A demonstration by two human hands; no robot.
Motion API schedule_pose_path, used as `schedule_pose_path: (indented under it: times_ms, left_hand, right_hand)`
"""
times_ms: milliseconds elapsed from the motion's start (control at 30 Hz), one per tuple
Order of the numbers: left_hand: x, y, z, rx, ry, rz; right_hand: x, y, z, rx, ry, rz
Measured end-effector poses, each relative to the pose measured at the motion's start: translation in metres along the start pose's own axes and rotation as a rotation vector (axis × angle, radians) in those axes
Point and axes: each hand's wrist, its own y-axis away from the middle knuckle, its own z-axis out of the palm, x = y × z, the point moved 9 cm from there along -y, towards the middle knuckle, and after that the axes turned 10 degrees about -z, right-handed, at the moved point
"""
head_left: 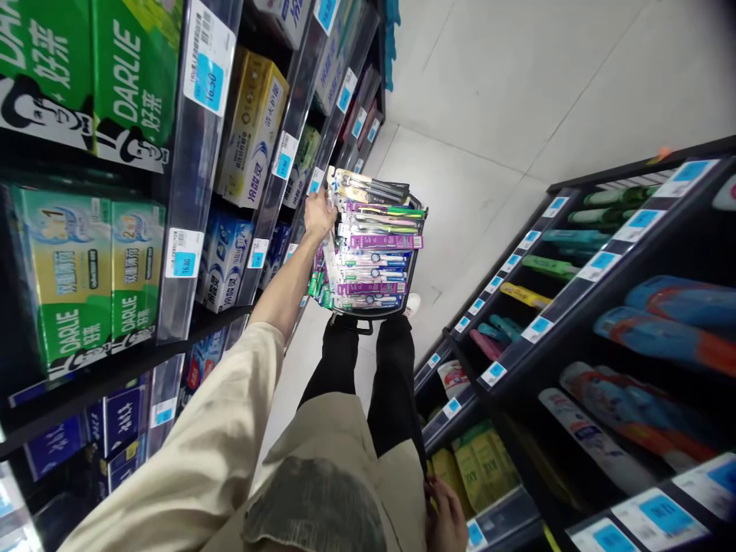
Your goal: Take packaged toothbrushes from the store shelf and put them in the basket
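Note:
A black basket [415,268] stands on the floor in front of my feet, loaded with toothbrush packs [376,261] lying side by side in rows. My left hand [320,213] reaches down to the basket's left side, its fingers closed on the end of a toothbrush pack [332,180]. Green-headed packs [318,285] stick out at the basket's lower left. My right hand [445,515] hangs low beside my right leg, near the right-hand shelf. Its fingers look curled; what they may hold is hidden.
Shelves of boxed toothpaste [253,130] with price tags line the left, close to my left arm. On the right, a lower shelf unit [500,345] holds bottles and tubes. Pale floor tiles [477,146] run between them.

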Motion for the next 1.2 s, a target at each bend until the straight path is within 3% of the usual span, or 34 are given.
schedule_pose_path:
  times_ms: [100, 467, 633, 800, 933, 1067, 1133, 1200]
  left_hand:
    - [0.001, -0.001, -0.003, 0.025, 0.033, 0.013]
    - [0.010, 0.003, -0.017, 0.076, 0.059, 0.073]
    - [0.032, 0.006, -0.027, 0.102, 0.111, 0.157]
    - [0.061, 0.025, -0.051, 0.145, 0.168, 0.245]
    - [0.081, 0.072, -0.086, 0.165, 0.258, 0.304]
    - [0.093, 0.166, -0.148, 0.306, 0.411, 0.298]
    - [0.094, 0.223, -0.173, 0.375, 0.515, 0.243]
    - [0.098, 0.280, -0.185, 0.385, 0.637, 0.199]
  right_hand:
    - [-0.002, 0.000, -0.003, 0.087, -0.066, 0.069]
    - [-0.007, -0.002, 0.006, 0.042, -0.096, 0.085]
    - [0.001, -0.002, 0.006, 0.038, -0.088, 0.101]
    - [0.005, -0.003, 0.006, 0.036, -0.072, 0.091]
    - [0.002, -0.002, 0.007, 0.045, -0.067, 0.044]
    - [-0.011, -0.003, 0.004, 0.049, -0.057, -0.021]
    - [-0.036, -0.006, 0.002, 0.052, -0.074, -0.096]
    - [-0.080, -0.005, 0.002, 0.033, -0.132, -0.199]
